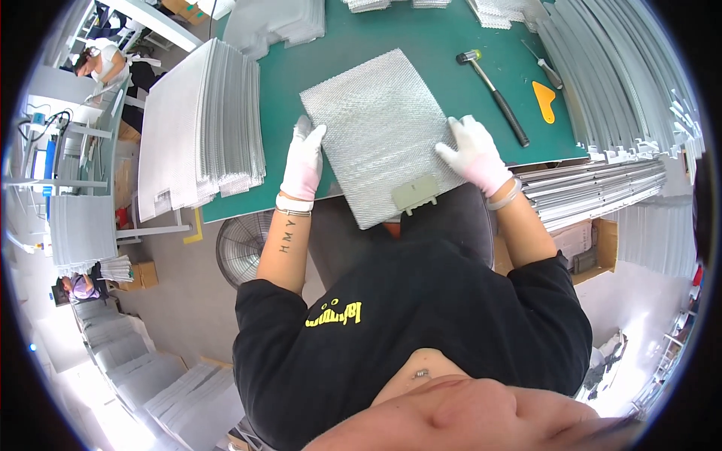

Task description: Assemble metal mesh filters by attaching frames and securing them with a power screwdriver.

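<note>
The fingers (302, 126) of the left hand (303, 161) point away to the far side, thumb at the left edge of a silver mesh panel (376, 120); I cannot tell from my view whether they pinch it. At the right edge, the right hand (475, 150) has its thumb and forefinger parted, the thumb over the panel's border; whether its other fingers grip underneath I cannot make out. Both hands wear white gloves.

I see the panel lying between the hands, slightly turned, its far part over the green table (286, 86) and its near end out past the table's near edge. A flat grey-green piece (415, 194) sits at the near right part of the panel.

To the left I have a thick stack of mesh sheets (203, 124) on the table, with another pile of sheets (282, 19) beyond it on the far side. To the right of the panel lies a hammer (494, 94) with a dark handle; farther right are a yellow scraper (544, 101) and a screwdriver (554, 78). Long grey panels (613, 75) stand packed together at the far right. A round fan (244, 252) is below the table's near left edge.
</note>
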The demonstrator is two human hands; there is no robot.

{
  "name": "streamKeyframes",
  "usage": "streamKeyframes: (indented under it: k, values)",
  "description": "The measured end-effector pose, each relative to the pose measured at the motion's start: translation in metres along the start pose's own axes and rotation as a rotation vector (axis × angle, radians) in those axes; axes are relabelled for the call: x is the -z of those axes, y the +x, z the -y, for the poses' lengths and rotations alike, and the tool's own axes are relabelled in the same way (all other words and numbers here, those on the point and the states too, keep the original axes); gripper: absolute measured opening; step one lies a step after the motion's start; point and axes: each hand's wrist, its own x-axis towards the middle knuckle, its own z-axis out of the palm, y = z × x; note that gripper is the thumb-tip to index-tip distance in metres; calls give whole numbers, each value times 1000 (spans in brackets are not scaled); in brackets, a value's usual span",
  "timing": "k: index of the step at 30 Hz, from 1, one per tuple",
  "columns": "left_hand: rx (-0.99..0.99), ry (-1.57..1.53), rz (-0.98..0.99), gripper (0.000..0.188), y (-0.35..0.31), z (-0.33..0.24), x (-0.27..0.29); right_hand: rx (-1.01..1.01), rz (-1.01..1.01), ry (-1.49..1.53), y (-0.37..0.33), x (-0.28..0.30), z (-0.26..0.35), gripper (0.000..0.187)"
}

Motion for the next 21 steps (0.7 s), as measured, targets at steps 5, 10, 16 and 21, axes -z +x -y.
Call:
streamKeyframes:
  k: [5,10,16,21]
  values:
    - [-190,466,-42,82,24,5,6,-29,-62,158,-14,15,12,53]
    - [-638,1301,518,92,-55,14,-43,246,-285,228,-109,-4,-39,25]
    - [-734,1628,715,66,-44,14,-56,-229,-11,-409,-159,-30,-170,26]
    - [-831,1462,746,65,-58,10,-64,-89,134,-378,-178,-50,-215,12]
